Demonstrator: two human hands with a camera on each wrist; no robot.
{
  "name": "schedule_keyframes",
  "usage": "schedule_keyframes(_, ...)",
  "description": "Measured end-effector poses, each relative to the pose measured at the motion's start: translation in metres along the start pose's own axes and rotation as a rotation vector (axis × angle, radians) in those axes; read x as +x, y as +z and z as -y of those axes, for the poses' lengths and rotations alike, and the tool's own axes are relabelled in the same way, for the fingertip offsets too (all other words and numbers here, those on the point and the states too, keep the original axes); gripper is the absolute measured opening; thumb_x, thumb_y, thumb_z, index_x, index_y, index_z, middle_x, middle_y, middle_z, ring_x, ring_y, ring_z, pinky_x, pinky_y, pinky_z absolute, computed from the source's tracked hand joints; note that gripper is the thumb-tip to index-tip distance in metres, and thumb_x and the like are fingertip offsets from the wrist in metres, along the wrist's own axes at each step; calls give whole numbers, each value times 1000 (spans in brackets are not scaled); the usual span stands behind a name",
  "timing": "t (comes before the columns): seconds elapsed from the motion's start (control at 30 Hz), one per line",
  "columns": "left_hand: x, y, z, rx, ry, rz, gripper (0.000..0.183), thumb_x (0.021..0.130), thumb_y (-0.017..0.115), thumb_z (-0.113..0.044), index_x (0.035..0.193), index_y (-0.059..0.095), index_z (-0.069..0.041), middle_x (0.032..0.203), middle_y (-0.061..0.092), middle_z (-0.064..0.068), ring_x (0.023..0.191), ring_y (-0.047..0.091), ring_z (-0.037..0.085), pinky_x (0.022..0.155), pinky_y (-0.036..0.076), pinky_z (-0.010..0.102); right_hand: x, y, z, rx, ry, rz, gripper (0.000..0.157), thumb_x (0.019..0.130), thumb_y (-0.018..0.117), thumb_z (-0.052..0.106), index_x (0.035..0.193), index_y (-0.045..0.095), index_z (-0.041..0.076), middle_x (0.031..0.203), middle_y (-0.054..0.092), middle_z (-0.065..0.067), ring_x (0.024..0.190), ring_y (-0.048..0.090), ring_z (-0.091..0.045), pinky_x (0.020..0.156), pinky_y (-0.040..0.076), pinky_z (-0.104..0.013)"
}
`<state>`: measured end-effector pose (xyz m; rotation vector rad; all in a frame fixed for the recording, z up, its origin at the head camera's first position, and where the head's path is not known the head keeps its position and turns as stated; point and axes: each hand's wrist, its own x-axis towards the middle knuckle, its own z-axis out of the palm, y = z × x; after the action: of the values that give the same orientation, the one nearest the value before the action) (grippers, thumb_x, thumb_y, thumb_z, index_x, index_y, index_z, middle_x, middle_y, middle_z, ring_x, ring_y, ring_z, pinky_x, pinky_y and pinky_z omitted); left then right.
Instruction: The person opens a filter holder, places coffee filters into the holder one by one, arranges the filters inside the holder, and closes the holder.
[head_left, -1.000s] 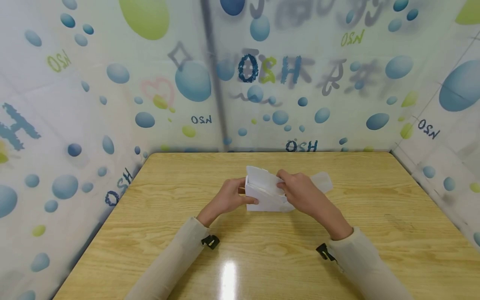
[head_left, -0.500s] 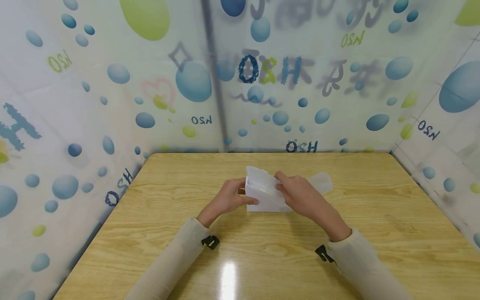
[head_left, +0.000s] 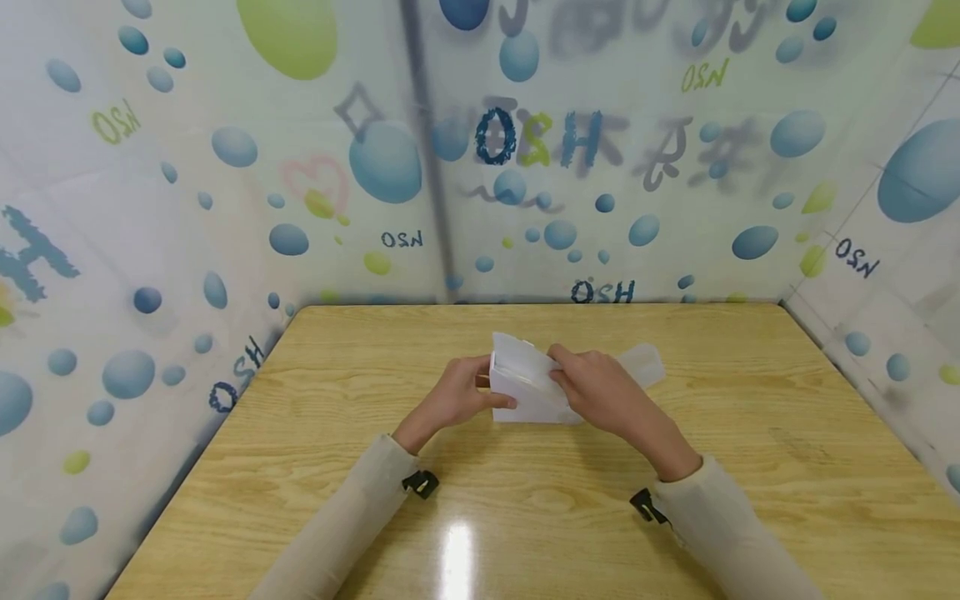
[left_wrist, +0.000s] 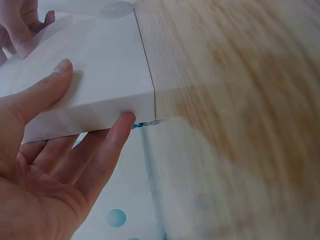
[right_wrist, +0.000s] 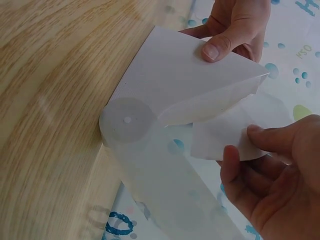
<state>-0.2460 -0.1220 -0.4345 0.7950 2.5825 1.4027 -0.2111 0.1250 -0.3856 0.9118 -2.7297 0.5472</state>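
A white box [head_left: 528, 408], probably thin card, lies at the middle of the wooden table. My left hand [head_left: 453, 393] holds its left end, thumb on the broad face and fingers along the narrow side, as the left wrist view shows on the box [left_wrist: 100, 65]. In the right wrist view my right hand [right_wrist: 280, 180] pinches a loose white flap [right_wrist: 220, 135] between thumb and fingers, and the box edge gapes beside it. A translucent strip [right_wrist: 165, 165] with a round end extends from the box. The box's contents are hidden.
The wooden table [head_left: 465, 467] stretches around the box, with a bright light reflection near its front. Patterned fabric walls [head_left: 300, 125] with blue and green dots close in the back and sides. A black clip [head_left: 422, 483] hangs at the left cuff, another clip [head_left: 648, 506] at the right.
My right hand has shifted slightly left, and the flap it pinches now bends further over the box opening. My left hand and the box have stayed in place.
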Motion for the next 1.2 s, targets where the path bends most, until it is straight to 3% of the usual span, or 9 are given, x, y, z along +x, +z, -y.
schedule_keyframes(0.27, 1, 0, 0, 13, -9, 4, 51, 85, 86, -13, 132, 67, -10, 121, 75, 11, 106, 76, 27, 85, 64, 29, 0, 1, -2, 43, -20, -6, 4, 102, 63, 7, 105, 63, 5, 67, 58, 3, 56, 48, -6, 54, 42, -23)
schedule_keyframes(0.7, 0, -1, 0, 10, -8, 0, 50, 85, 86, -13, 131, 68, -11, 120, 75, 10, 105, 77, 27, 85, 64, 30, 2, 3, -3, 29, -42, -22, 8, 100, 63, 1, 107, 64, 3, 68, 62, 0, 56, 48, -7, 55, 43, -23)
schedule_keyframes(1.2, -1, 0, 0, 3, -17, 4, 48, 86, 85, -12, 131, 68, -11, 120, 75, 9, 106, 76, 26, 86, 64, 31, 2, 4, -2, 15, -16, 38, 16, 100, 64, 0, 115, 65, 2, 85, 74, -11, 61, 57, -8, 57, 48, -24)
